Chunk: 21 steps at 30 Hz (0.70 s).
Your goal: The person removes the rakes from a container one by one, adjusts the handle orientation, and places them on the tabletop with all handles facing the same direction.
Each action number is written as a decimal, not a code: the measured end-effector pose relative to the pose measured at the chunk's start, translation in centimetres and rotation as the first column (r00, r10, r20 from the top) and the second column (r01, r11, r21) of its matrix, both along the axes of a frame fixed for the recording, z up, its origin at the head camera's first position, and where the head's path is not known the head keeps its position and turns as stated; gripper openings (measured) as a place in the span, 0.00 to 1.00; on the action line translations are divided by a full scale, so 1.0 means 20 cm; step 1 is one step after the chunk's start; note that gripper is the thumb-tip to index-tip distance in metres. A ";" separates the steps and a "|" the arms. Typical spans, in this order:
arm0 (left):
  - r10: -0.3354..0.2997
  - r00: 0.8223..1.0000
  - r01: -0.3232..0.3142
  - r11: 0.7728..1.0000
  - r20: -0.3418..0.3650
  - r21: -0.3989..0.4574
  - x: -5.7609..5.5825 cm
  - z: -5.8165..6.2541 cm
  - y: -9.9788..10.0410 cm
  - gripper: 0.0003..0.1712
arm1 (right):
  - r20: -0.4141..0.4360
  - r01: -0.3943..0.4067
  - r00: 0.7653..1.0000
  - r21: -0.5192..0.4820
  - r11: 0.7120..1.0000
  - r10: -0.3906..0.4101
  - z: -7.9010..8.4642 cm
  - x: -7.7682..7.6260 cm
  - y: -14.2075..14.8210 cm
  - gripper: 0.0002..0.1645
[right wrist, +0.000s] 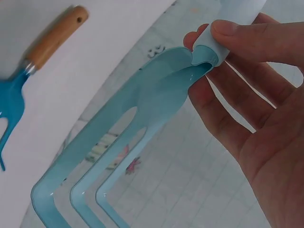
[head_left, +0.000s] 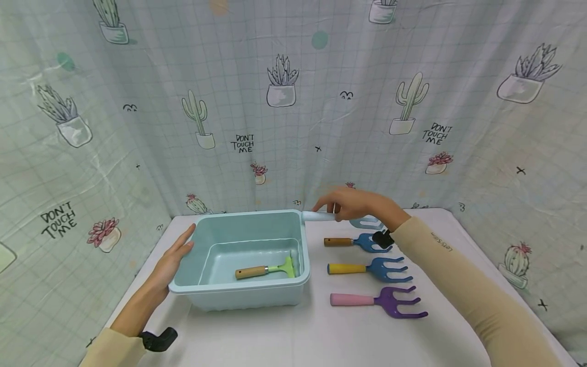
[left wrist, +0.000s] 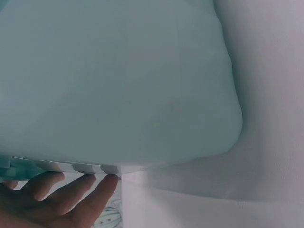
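My right hand (head_left: 353,201) pinches the pale blue handle of a garden hand cultivator (head_left: 318,216) at the bin's back right corner. In the right wrist view, thumb and fingers hold it close to the three bent tines (right wrist: 102,154). With extended fingers, my left hand (head_left: 164,266) touches the left rim of a light blue plastic bin (head_left: 238,289); fingertips meet that rim in the left wrist view. Inside the bin lies a small green tool (head_left: 281,267) with a wooden handle.
Right of the bin, several cultivators lie in a column: a blue one with a wooden handle (head_left: 338,242), a blue one with a yellow handle (head_left: 347,268), and a purple one with a pink handle (head_left: 352,299). A cactus-print curtain (head_left: 293,127) surrounds the white table (head_left: 257,336).
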State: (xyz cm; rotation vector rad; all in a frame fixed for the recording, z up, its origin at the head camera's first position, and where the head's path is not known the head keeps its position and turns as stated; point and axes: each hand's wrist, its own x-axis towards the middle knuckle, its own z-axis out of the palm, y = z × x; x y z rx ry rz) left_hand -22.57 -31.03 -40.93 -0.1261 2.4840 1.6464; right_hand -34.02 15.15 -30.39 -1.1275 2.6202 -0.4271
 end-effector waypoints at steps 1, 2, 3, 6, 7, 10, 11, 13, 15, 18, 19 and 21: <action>0.001 1.000 -0.001 1.000 0.002 -0.001 0.00 0.00 0.00 0.35 | 0.003 0.010 1.000 -0.002 1.000 -0.010 -0.01 0.00 0.03 0.32; 0.001 1.000 -0.001 1.000 0.002 0.000 0.00 0.00 0.00 0.35 | 0.006 0.021 1.000 -0.005 1.000 -0.021 -0.01 0.00 0.05 0.32; 0.001 1.000 -0.001 1.000 0.005 0.000 0.00 0.00 0.00 0.35 | 0.007 0.027 1.000 -0.008 1.000 -0.027 -0.02 0.00 0.08 0.32; 0.008 1.000 -0.008 1.000 0.000 0.000 0.01 0.00 0.00 0.35 | -0.001 0.052 0.999 0.001 0.999 -0.052 -0.04 0.00 0.15 0.32; 0.010 1.000 -0.010 1.000 0.000 0.000 0.02 0.00 0.00 0.35 | -0.002 0.061 0.998 0.003 0.998 -0.061 -0.04 0.00 0.17 0.32; 0.012 1.000 -0.012 1.000 -0.008 0.002 0.02 0.01 0.00 0.35 | 0.000 0.092 0.996 0.017 0.996 -0.092 -0.07 -0.01 0.25 0.31; 0.010 1.000 -0.010 1.000 -0.012 0.002 0.02 0.01 0.00 0.35 | 0.004 0.099 0.995 0.020 0.995 -0.099 -0.08 -0.01 0.28 0.31; 0.006 1.000 -0.006 1.000 -0.018 -0.001 0.02 0.01 0.01 0.35 | 0.007 0.113 0.994 0.030 0.993 -0.113 -0.09 -0.01 0.33 0.31; 0.001 1.000 -0.001 1.000 -0.022 -0.004 0.02 0.01 0.01 0.35 | 0.014 0.128 0.992 0.044 0.991 -0.129 -0.11 -0.01 0.39 0.31; 0.001 1.000 -0.002 1.000 -0.022 -0.019 0.02 0.01 0.02 0.36 | 0.022 0.147 0.989 0.062 0.987 -0.149 -0.14 -0.01 0.49 0.31; 0.001 1.000 -0.002 1.000 -0.022 -0.021 0.02 0.01 0.02 0.36 | 0.029 0.155 0.987 0.067 0.986 -0.157 -0.16 -0.01 0.52 0.31; 0.003 1.000 -0.003 1.000 -0.024 -0.025 0.02 0.01 0.02 0.36 | 0.044 0.180 0.982 0.067 0.981 -0.183 -0.18 -0.01 0.59 0.30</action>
